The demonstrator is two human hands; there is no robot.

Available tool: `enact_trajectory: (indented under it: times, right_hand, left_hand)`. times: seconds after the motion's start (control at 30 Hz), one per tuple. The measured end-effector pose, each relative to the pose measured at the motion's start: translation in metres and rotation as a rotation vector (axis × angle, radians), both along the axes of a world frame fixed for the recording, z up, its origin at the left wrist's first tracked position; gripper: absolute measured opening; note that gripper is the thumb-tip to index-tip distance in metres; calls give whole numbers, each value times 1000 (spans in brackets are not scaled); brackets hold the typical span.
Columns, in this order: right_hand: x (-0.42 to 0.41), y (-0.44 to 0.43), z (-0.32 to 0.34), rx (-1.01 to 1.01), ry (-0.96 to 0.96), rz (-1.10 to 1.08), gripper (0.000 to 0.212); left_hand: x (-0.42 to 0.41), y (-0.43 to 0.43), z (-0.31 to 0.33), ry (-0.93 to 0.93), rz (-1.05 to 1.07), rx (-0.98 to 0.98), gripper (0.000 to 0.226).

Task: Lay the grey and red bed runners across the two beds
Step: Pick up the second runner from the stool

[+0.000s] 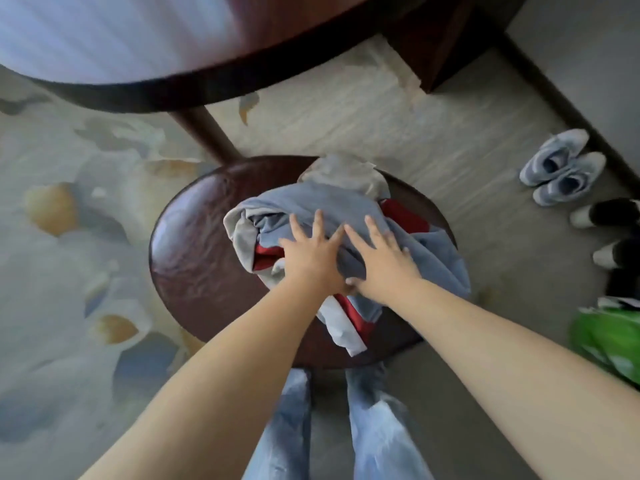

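A crumpled heap of grey and red bed runners lies on a round dark wooden stool in the middle of the view. My left hand rests flat on top of the heap with fingers spread. Beside it, my right hand also lies flat on the grey cloth, fingers straight. The two hands touch at the thumbs. Red bands of the fabric show at the right and below my wrists. Of the beds, only one corner with white striped bedding is in view at the top left.
A dark wooden bed frame curves across the top, with a leg reaching the patterned carpet. Pale blue sneakers, black-and-white shoes and a green bag lie along the right. My jeans-clad legs stand below the stool.
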State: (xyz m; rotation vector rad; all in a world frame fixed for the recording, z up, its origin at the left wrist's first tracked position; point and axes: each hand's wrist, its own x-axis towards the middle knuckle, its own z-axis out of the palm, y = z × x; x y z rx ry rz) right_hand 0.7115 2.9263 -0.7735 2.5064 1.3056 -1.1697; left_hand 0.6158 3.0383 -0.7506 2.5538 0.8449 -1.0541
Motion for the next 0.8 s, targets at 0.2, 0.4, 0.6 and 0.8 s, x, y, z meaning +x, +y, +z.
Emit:
enact_trajectory:
  times: [0.2, 0.4, 0.6, 0.8]
  right_hand:
    - [-19, -6, -77, -35, -47, -63, 122]
    - [-24, -12, -125, 141, -24, -152, 105]
    - [-19, -5, -127, 270, -79, -196, 54]
    - [-7, 10, -67, 288, -169, 27, 41]
  left_hand:
    - [-21, -7, -77, -62, 48, 5, 143]
    - [-25, -22, -140, -228, 173, 5, 116]
    - [-10, -29, -138, -293, 287, 25, 70]
    - [-18, -11, -81, -343, 175, 30, 67]
